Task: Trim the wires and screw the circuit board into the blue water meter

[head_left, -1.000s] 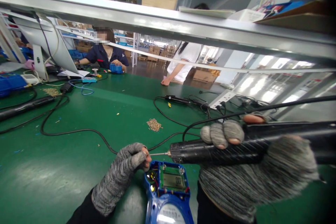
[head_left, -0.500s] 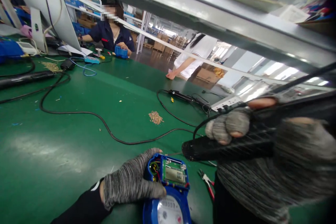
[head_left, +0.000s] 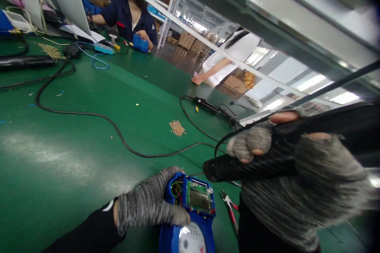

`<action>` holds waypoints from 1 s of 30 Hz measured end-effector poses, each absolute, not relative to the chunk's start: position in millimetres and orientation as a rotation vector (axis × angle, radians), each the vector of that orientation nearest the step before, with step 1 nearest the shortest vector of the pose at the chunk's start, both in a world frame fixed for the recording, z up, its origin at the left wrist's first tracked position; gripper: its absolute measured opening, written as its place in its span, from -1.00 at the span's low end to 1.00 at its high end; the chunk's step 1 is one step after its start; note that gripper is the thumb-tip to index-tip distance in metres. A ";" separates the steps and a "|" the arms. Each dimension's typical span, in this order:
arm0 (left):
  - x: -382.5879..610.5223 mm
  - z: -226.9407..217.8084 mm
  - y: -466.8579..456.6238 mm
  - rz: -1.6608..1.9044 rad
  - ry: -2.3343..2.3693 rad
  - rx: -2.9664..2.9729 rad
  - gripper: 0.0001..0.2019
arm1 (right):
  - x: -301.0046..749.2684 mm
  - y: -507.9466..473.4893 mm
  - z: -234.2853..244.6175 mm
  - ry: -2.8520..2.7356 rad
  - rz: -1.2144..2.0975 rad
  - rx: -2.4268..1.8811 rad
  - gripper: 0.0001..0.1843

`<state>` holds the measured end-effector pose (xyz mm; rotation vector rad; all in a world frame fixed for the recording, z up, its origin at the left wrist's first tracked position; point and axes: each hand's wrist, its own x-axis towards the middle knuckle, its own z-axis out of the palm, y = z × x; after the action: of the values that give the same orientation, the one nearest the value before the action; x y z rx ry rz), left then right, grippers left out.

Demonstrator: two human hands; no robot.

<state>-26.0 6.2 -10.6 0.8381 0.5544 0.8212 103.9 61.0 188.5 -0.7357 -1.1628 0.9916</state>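
My gloved left hand (head_left: 152,201) is wrapped around a blue water meter (head_left: 192,241) at the bottom centre, thumb across its front. The meter's upper compartment is uncovered, showing a green circuit board with a display (head_left: 199,199) and coloured wires on the left. In my gloved right hand (head_left: 299,182) is a thick black electric screwdriver (head_left: 221,169), held nearly level. Its thin bit reaches left to the meter's top edge; whether the tip touches a screw is not clear. Red-handled cutting pliers (head_left: 230,211) lie between the meter and my right forearm.
A heap of small brass-coloured screws (head_left: 177,127) lies on the green table (head_left: 89,138). A black cable (head_left: 115,130) snakes across it. Another black screwdriver (head_left: 212,107) rests farther back. A metal shelf beam (head_left: 237,4) crosses overhead. One co-worker (head_left: 130,19) sits opposite; another person (head_left: 228,55) stands beyond.
The view has tilted and shifted a little. The meter's display showed digits before and now looks blank. My right hand with the screwdriver sits slightly farther left; both grips are unchanged.
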 end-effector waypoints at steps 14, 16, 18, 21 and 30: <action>-24.7 -8.5 5.8 0.809 0.574 0.830 -0.12 | 104.1 59.2 179.9 -1.214 1.022 -0.740 -0.77; -25.0 -8.4 5.7 0.807 0.583 0.829 -0.12 | 104.0 59.9 179.6 -1.211 1.037 -0.747 -0.75; -25.2 -7.7 5.5 0.805 0.593 0.822 -0.13 | 103.7 60.2 179.6 -1.200 1.049 -0.762 -0.71; -24.8 -5.4 4.9 0.812 0.579 0.789 -0.13 | 103.1 59.3 178.6 -1.188 1.036 -0.769 -0.67; -20.2 -2.5 3.6 0.863 0.540 0.727 -0.13 | 104.7 58.6 169.3 -1.146 1.047 -0.769 -0.64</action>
<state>-20.2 3.6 -2.5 0.7273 0.5401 0.8635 104.7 58.6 169.3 -0.7685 -1.1462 1.0471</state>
